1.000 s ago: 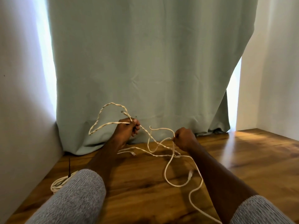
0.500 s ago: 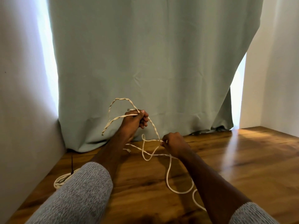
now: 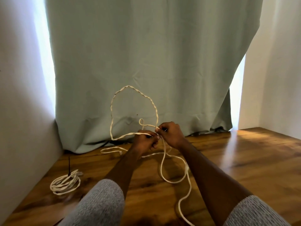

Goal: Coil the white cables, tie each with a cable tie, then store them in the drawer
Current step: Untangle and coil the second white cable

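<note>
A loose white cable [image 3: 163,162] trails over the wooden floor and rises into a tall loop in front of the curtain. My left hand [image 3: 144,142] grips the loop's lower strands. My right hand [image 3: 171,134] pinches the cable right beside it, the two hands touching. The cable's tail runs down to the frame's bottom edge. At the left lies a second white cable [image 3: 66,183], coiled flat, with a black cable tie [image 3: 69,166] sticking up from it. No drawer is in view.
A pale green curtain [image 3: 146,62] hangs to the floor straight ahead. White walls close in at the left [image 3: 19,128] and right [image 3: 280,79]. The wooden floor [image 3: 244,160] stretches right. My grey-clad knees fill the bottom edge.
My right hand has moved up and left to meet my left hand. The held loop has swung upright and grown taller. The view has shifted, bringing the coiled cable fully into sight.
</note>
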Motion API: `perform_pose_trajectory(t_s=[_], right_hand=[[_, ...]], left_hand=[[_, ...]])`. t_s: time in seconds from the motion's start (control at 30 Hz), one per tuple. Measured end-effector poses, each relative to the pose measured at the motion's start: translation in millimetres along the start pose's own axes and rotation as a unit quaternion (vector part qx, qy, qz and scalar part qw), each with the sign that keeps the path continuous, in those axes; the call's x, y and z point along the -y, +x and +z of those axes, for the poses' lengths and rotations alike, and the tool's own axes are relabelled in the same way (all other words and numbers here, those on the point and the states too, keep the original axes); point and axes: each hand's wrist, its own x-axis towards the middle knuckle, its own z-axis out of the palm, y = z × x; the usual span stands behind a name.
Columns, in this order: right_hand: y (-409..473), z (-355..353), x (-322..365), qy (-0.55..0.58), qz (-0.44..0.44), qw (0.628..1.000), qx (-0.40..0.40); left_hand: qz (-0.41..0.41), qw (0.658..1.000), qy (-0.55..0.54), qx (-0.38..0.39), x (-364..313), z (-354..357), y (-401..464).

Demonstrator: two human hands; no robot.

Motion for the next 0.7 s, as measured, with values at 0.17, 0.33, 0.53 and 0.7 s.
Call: perform_pose_trajectory(t_s=[0.17, 0.33, 0.53, 0.7], right_hand=[[-3.4, -5.8, -4.1, 0.024, -0.009, 0.999, 0.035], [-9.9, -14.9, -10.4, 0.008, 0.017, 0.997, 0.075], [1.7, -25.9, -34.1, -0.126, 0.070, 0.989, -0.027], [-2.0, -69.4, -62.2, -0.269, 0.130, 0.954, -0.036]], left_hand=[[-0.009, 0.999, -0.036, -0.020, 0.0, 10.8, 0.0], [-0.002, 0.996, -0.078, -0.033, 2.2, 9.5, 3.9], [0.015, 0.996, -0.071, -0.059, -8.6, -11.6, 18.8], [0.006, 0.987, -0.098, -0.129, -14.5, -56.3, 35.8]])
